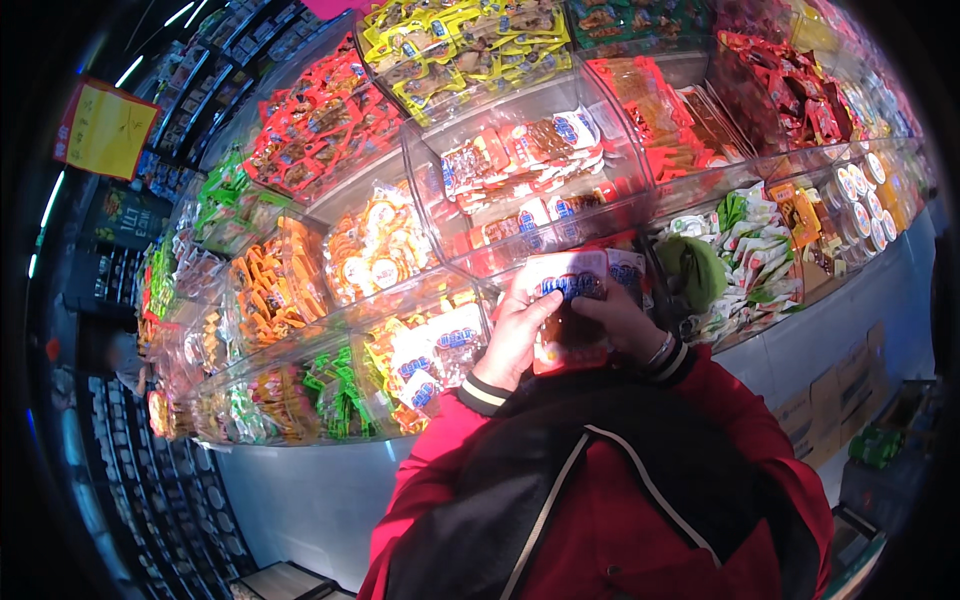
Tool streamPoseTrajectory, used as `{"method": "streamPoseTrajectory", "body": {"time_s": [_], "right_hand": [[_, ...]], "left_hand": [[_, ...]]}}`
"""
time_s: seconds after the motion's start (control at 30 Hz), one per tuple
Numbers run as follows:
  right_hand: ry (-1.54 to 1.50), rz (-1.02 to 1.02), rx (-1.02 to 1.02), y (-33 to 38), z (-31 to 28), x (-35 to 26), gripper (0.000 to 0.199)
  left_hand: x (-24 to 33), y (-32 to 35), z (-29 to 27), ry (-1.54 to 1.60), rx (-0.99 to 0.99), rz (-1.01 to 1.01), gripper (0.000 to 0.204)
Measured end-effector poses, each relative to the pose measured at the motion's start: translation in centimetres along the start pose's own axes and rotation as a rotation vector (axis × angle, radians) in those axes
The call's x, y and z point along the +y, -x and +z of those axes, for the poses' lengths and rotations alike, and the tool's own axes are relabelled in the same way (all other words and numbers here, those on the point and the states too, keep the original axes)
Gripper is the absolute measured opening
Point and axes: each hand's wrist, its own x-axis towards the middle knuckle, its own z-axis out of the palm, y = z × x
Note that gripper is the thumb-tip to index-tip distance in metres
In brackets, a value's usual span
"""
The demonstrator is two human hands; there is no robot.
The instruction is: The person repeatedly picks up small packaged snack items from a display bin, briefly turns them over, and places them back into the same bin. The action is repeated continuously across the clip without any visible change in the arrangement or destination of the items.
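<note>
Between my two hands is a flat snack packet point(571, 340), white at the top with blue lettering, with a dark brown middle and a red lower edge. My left hand point(515, 335) grips its left side, thumb across the front. My right hand point(622, 320) closes on its right side in the same way; the fingers behind the packet are hidden. Just beyond it, a clear-walled bin holds a pile of similar red and white packets point(525, 150). More white and blue packets point(437, 350) lie in the lower bin left of my left hand.
Tiered clear bins surround my hands, holding red packets point(320, 120), yellow packets point(470, 50), orange packets point(275, 285) and green-white packets point(750, 260). A green rounded item point(692, 272) sits right of my right hand. A yellow sign point(107, 130) hangs at far left; cardboard boxes point(835, 400) are low right.
</note>
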Motion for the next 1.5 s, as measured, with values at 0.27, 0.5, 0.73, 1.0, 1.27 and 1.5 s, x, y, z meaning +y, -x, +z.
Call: {"method": "streamPoseTrajectory", "body": {"time_s": [0.27,0.5,0.73,1.0,1.27,1.5], "right_hand": [[0.280,-0.002,-0.019,1.2,0.9,-0.3,0.052],[0.283,-0.009,-0.083,1.3,2.0,-2.5,0.061],[0.728,-0.130,-0.391,-4.3,1.2,-13.0,0.051],[1.432,-0.120,-0.649,-15.5,2.9,-21.0,0.042],[1.779,0.465,-0.700,-23.5,-2.4,-17.2,0.054],[1.878,0.721,-0.753,-24.0,-3.2,-13.7,0.062]], "left_hand": [[1.0,1.0,-0.1,0.238,0.170,-0.086,0.027],[2.3,1.1,1.3,0.209,0.296,0.183,0.027],[12.2,-4.4,0.4,-0.274,-0.026,0.141,0.042],[13.6,-14.6,-1.7,-0.059,-0.265,-0.138,0.027],[5.0,-18.7,-3.1,-0.537,-0.013,-0.421,0.015],[-1.3,-20.7,-6.4,-0.303,-0.093,-0.593,0.024]]}}
